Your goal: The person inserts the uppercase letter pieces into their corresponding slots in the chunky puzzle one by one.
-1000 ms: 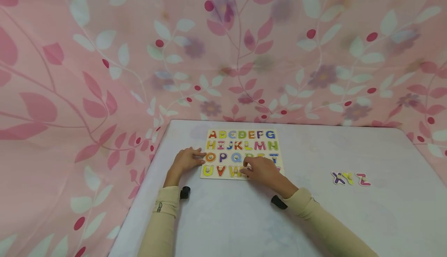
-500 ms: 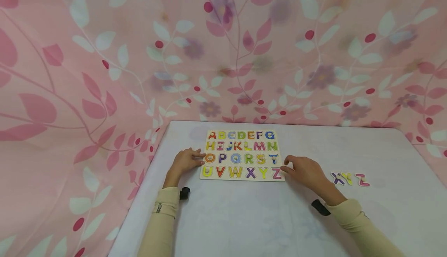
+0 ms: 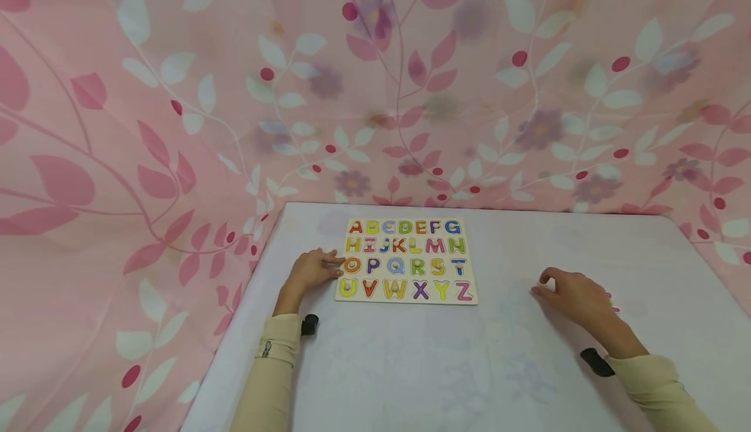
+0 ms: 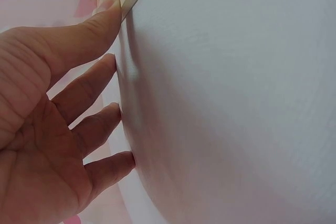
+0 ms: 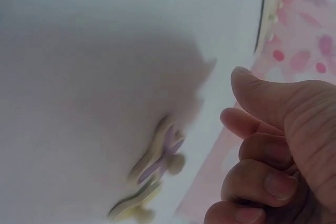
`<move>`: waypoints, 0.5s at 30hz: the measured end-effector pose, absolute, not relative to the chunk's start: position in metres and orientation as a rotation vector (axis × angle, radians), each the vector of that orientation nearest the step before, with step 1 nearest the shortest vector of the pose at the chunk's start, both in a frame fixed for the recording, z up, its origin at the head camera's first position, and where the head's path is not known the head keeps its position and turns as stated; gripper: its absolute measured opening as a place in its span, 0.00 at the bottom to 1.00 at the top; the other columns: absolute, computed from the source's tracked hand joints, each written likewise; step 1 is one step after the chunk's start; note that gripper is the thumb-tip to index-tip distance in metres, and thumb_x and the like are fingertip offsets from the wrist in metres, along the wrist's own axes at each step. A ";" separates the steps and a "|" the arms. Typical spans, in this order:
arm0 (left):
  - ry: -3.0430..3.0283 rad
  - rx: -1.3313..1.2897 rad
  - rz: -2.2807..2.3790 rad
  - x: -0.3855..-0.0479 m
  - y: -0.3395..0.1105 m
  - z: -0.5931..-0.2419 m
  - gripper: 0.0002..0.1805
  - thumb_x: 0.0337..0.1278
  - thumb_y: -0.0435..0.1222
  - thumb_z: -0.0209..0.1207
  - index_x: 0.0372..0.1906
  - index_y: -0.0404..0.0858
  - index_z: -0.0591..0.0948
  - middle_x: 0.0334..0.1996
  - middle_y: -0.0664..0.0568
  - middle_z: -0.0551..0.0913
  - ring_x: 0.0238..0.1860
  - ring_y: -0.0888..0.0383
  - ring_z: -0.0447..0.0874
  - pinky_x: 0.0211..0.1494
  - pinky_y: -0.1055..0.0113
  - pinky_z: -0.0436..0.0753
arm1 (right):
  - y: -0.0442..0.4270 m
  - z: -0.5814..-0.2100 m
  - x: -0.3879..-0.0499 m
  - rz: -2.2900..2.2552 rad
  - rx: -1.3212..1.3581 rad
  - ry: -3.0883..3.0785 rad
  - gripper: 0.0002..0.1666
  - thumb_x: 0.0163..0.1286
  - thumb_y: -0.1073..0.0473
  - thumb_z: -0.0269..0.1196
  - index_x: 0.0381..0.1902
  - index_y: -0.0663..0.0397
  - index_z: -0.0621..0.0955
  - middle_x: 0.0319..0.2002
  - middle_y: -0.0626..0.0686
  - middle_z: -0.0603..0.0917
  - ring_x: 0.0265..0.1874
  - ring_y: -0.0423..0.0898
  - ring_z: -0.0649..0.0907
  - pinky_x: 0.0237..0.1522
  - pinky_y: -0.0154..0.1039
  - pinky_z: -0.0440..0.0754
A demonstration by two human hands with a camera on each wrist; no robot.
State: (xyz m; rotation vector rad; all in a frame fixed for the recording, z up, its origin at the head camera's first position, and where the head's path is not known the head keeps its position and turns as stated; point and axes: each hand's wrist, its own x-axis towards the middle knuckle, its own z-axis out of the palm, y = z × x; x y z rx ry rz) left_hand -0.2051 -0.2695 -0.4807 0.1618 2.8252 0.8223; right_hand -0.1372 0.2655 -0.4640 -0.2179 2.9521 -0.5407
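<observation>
A wooden alphabet puzzle board (image 3: 384,277) with knobbed letters lies flat on the table. Its X, Y and Z spots show printed letters without knobs. My left hand (image 3: 313,270) rests at the board's left edge; in the left wrist view the thumb touches the edge and the other fingertips meet the cloth. My right hand (image 3: 577,298) hovers right of the board with loosely curled fingers, holding nothing. Below it in the right wrist view lie a purple X piece (image 5: 164,153) and a yellow Y piece (image 5: 137,203). The head view shows only a pink sliver of the Z piece (image 3: 614,308).
A white cloth covers the table (image 3: 440,367). Pink floral fabric (image 3: 375,93) hangs behind it and along the left side. A black wrist camera (image 3: 597,361) sits under the right wrist, and another black camera (image 3: 309,324) at the left.
My right hand has moved right, from over the board's lower rows to in front of the loose letters, now largely covering them. The left hand and board have stayed put.
</observation>
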 end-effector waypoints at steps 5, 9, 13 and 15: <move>2.821 0.164 0.828 -0.204 -0.270 -0.481 0.21 0.54 0.42 0.70 0.54 0.46 0.86 0.63 0.49 0.75 0.72 0.39 0.59 0.73 0.43 0.55 | 0.282 -0.470 -0.132 -0.509 -0.173 2.922 0.18 0.65 0.49 0.68 0.41 0.59 0.79 0.22 0.48 0.76 0.22 0.45 0.73 0.21 0.39 0.69; 2.831 0.159 0.819 -0.205 -0.271 -0.482 0.20 0.54 0.43 0.70 0.53 0.47 0.86 0.63 0.50 0.75 0.72 0.39 0.59 0.73 0.44 0.55 | 0.289 -0.474 -0.131 -0.536 -0.166 2.914 0.16 0.67 0.51 0.66 0.40 0.58 0.79 0.22 0.46 0.76 0.21 0.44 0.73 0.20 0.39 0.69; 2.825 0.155 0.812 -0.206 -0.271 -0.482 0.20 0.55 0.44 0.70 0.54 0.47 0.86 0.64 0.51 0.75 0.73 0.39 0.58 0.74 0.44 0.54 | 0.292 -0.474 -0.131 -0.558 -0.134 2.912 0.15 0.68 0.51 0.65 0.39 0.58 0.79 0.21 0.46 0.77 0.20 0.44 0.74 0.19 0.39 0.69; 2.819 0.150 0.809 -0.206 -0.270 -0.482 0.20 0.55 0.44 0.70 0.54 0.47 0.86 0.64 0.51 0.75 0.73 0.39 0.58 0.74 0.44 0.54 | 0.293 -0.474 -0.131 -0.559 -0.113 2.911 0.15 0.68 0.51 0.65 0.38 0.58 0.79 0.21 0.46 0.76 0.20 0.44 0.73 0.19 0.39 0.68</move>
